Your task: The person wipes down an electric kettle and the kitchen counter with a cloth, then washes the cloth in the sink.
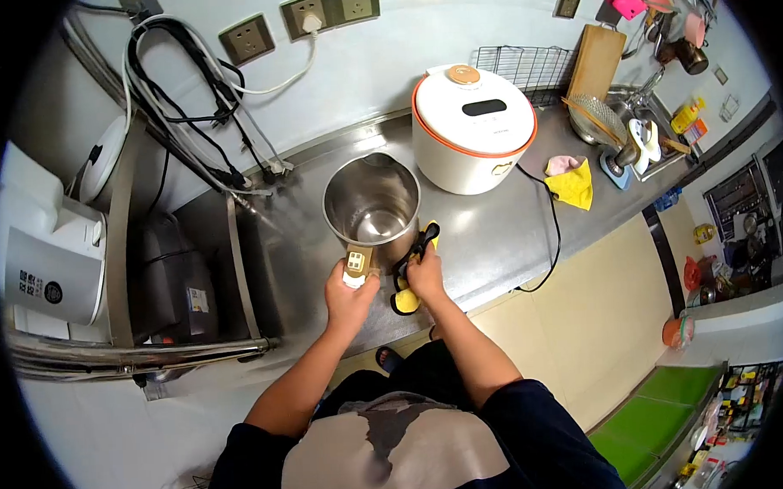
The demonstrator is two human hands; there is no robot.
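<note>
A stainless steel jug [372,199] with a spout at its far rim stands on the metal counter, and its inside looks bare. My left hand [350,296] is closed around its handle [358,261], which is gold and white with a small square panel on top. Beside the jug's lower right side, my right hand [424,273] grips a yellow and black cloth [405,302]. Part of the cloth bunches up between the hand and the jug; whether it touches the jug's wall I cannot tell.
A white rice cooker [474,129] stands behind and to the right, its black cord [557,230] hanging over the counter's edge. Farther right lie a yellow cloth [572,186], a colander [596,121] and a sink [654,115]. Cables [187,79] hang at the left wall.
</note>
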